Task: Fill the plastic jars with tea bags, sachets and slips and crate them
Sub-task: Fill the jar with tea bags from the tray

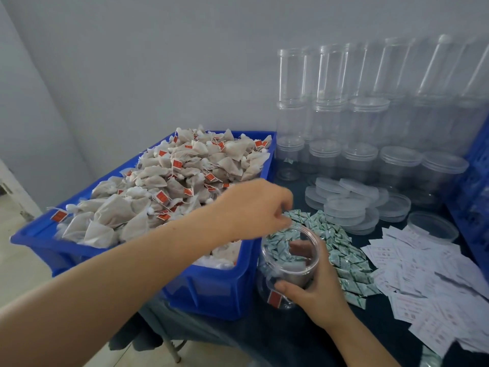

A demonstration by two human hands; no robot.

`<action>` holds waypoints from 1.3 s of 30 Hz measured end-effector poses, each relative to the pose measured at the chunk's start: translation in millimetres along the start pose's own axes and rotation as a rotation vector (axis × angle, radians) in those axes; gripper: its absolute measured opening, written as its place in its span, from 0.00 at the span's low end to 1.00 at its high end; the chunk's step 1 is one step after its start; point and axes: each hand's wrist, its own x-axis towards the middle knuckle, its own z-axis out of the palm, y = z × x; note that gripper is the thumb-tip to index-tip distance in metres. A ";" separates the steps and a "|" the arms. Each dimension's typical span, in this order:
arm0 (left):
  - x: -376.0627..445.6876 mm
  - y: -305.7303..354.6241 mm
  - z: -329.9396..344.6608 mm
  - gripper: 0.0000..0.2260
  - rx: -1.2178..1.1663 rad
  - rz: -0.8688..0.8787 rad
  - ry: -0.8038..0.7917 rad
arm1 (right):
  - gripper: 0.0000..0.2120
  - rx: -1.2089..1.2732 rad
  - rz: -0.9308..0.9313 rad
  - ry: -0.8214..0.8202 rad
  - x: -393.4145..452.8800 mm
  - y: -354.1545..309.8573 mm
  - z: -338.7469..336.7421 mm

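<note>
Beside bin [211,287] edge, hand-held jar [288,263]

Clear glossy plastic jar [288,263] beside a smooth blue plastic bin [211,290] of matt, papery mesh tea bags [169,181] (red paper tags).

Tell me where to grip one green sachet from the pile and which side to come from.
Pinch a sachet at the pile's near edge by one flat sealed end, coming from above. It lies flat and free there; farther back the sachets overlap, and the jar held by the right hand blocks the left side.
</note>
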 end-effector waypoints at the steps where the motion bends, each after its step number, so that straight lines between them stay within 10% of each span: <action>1: 0.1 -8.1 -5.5 0.10 -0.047 -0.045 0.032 | 0.46 -0.009 0.003 0.001 -0.6 0.1 0.3; 6: -5.7 -69.1 -17.0 0.05 -0.092 -0.294 0.140 | 0.45 -0.015 0.025 -0.001 -1.0 -1.5 0.2; 22: -27.2 -141.4 33.7 0.09 0.350 -0.552 -0.420 | 0.44 -0.005 0.021 0.005 -0.6 0.7 0.3; 39: -49.5 -135.3 -13.3 0.06 0.199 -0.483 -0.204 | 0.46 -0.025 0.012 0.003 0.6 -1.4 1.3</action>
